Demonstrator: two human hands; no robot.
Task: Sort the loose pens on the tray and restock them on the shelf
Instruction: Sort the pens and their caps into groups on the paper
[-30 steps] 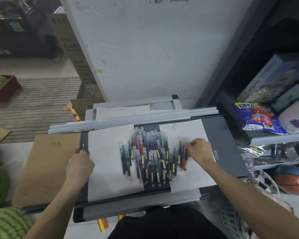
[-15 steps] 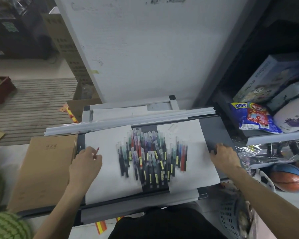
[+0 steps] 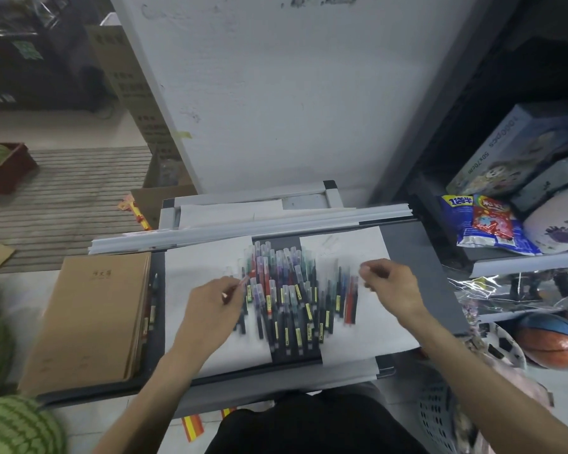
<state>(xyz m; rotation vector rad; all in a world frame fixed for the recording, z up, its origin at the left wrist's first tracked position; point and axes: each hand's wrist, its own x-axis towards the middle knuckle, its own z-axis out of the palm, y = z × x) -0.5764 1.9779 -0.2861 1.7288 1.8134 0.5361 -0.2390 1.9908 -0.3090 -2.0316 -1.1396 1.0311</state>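
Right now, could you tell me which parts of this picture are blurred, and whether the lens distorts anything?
Head view: motion blur smears the right hand and loose pens; the left hand, pinching a red-tipped pen, is sharper; wide-angle distortion tilts the shelf upright.

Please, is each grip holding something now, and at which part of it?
The left grip pinches a thin red pen by its shaft; only its red end sticks out. The right grip is curled but blurred: cannot tell.
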